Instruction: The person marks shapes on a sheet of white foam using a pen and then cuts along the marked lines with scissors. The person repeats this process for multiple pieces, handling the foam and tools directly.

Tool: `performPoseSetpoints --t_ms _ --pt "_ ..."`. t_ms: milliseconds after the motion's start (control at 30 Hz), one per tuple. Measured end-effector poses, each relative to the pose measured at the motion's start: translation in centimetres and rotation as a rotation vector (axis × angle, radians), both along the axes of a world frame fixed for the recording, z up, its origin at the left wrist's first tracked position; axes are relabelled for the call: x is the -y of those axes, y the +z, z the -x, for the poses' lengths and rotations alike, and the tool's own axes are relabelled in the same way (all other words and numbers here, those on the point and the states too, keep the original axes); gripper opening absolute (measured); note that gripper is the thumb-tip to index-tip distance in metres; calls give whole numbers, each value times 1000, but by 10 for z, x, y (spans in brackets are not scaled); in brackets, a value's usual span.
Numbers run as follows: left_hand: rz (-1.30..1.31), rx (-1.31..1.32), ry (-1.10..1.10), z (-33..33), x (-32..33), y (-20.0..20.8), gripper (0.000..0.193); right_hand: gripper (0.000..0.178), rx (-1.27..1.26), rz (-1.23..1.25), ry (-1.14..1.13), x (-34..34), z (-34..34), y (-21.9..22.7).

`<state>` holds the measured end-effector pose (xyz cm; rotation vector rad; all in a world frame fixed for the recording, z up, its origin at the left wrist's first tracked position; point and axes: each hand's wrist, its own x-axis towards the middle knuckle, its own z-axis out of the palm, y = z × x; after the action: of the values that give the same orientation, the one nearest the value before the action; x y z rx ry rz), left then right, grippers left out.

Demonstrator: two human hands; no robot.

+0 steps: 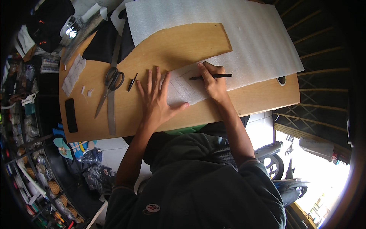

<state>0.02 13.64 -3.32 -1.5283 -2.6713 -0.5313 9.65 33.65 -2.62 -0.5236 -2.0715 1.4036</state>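
A large white foam sheet point(263, 42) lies across the wooden table point(183, 40), with a curved piece cut out of its left side. On its narrow near-left end are thin drawn lines. My left hand point(156, 99) rests flat with fingers spread, thumb and forefinger at the edge of that end. My right hand point(214, 82) grips a black pen point(221, 76), its tip over the drawn lines; whether it touches the foam I cannot tell. Left of my left hand lies the black pen cap point(132, 82). Further left are black-handled scissors point(113, 79), blades partly apart, on a metal ruler point(111, 110).
A black phone-like slab point(71, 115) lies at the table's left edge, near a torn paper piece point(74, 74) and small white scraps. Black fabric point(101, 45) sits at the far left. Crowded shelves point(34, 152) stand left, a folding metal gate point(320, 89) right.
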Motion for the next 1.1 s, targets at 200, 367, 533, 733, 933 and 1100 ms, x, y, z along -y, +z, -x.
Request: performPoseSetpoints --t_ms 200,367,533,733,933,1100 --pt "5 -5 -5 0 0 1 116 44 43 62 -142 -2 -5 -5" --pt "17 17 7 0 -1 4 115 42 -150 91 -109 4 2 1" --pt "19 20 25 -7 3 4 115 38 -12 -55 -46 10 -4 7" --pt "0 38 14 -6 4 4 115 41 110 -135 2 2 -3 -6" --pt "-3 30 18 -6 4 2 115 41 88 -202 -5 5 -1 -5" --pt "-7 36 20 -6 4 3 115 39 56 -132 -120 6 -3 -8"
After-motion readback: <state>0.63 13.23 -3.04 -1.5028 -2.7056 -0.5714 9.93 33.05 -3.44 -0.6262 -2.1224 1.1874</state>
